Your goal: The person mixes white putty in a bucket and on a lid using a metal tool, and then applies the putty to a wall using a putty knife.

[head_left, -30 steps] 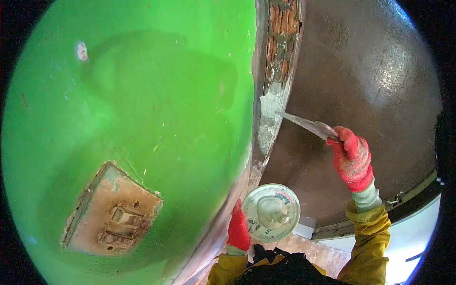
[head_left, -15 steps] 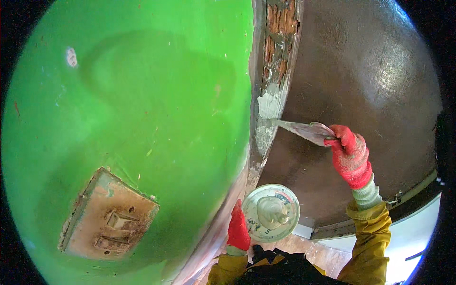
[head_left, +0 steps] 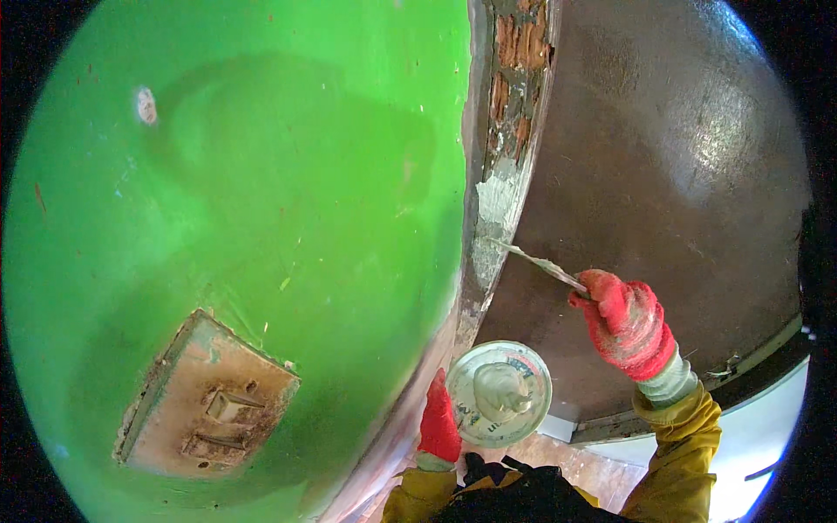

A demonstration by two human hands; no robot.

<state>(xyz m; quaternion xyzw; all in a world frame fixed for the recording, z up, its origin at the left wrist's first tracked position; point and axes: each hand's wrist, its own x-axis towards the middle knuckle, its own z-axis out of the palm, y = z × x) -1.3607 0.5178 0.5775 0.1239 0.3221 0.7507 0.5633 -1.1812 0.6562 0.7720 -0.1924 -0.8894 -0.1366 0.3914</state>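
My right hand, in a red glove with a pale cuff, is closed round a putty knife. The blade shows nearly edge-on, its tip at the pale filler on the worn door frame. Low in the middle, my left hand, gloved in red too, grips the left edge of a round white lid; its fingers under the lid are hidden. A swirled lump of pale putty lies on the lid.
A bright green wall fills the left, with a dirty switch plate standing out from it. To the right is a brown door panel. Higher up the frame, brown wood shows rough and broken.
My right hand has moved slightly down and left, turning the knife so its blade shows thinner; the tip is a little lower on the frame. My left hand and the lid have hardly moved.
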